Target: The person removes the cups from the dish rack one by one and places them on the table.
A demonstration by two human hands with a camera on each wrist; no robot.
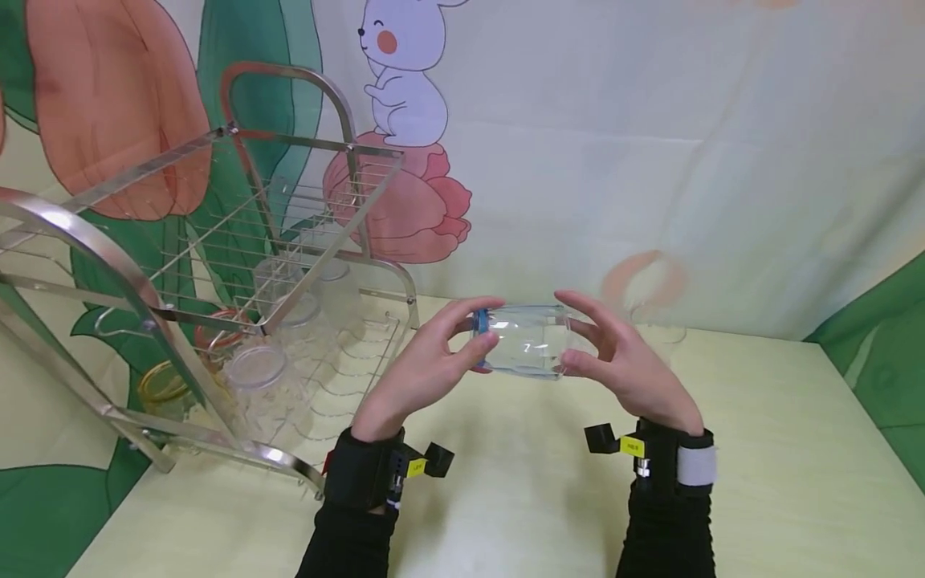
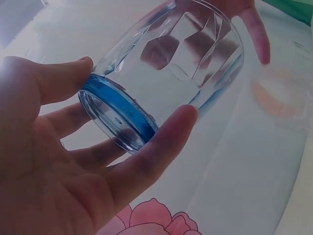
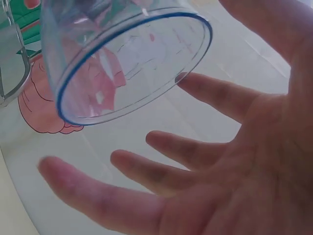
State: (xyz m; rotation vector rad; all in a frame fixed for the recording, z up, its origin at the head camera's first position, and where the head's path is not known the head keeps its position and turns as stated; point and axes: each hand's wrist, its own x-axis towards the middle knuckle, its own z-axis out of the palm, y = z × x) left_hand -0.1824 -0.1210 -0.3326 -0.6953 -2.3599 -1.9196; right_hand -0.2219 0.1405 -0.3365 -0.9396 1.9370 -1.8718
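Held sideways above the table is a clear faceted drinking glass [image 1: 533,341] with a blue band at its base. My left hand [image 1: 432,357] grips the base end, thumb and fingers on either side of the blue band [image 2: 120,105]. The mouth of the glass faces my right hand [image 1: 627,371]. In the right wrist view that hand's fingers are spread and loosely bent around the glass's rim [image 3: 207,44], with one fingertip right at the edge.
A two-tier metal rack [image 1: 155,301] stands on the left of the table. Several glasses are on its lower tier, among them a clear one [image 1: 256,369] and a yellow-rimmed one [image 1: 165,384]. Behind the table [image 1: 499,498] hangs a printed curtain [image 1: 578,120].
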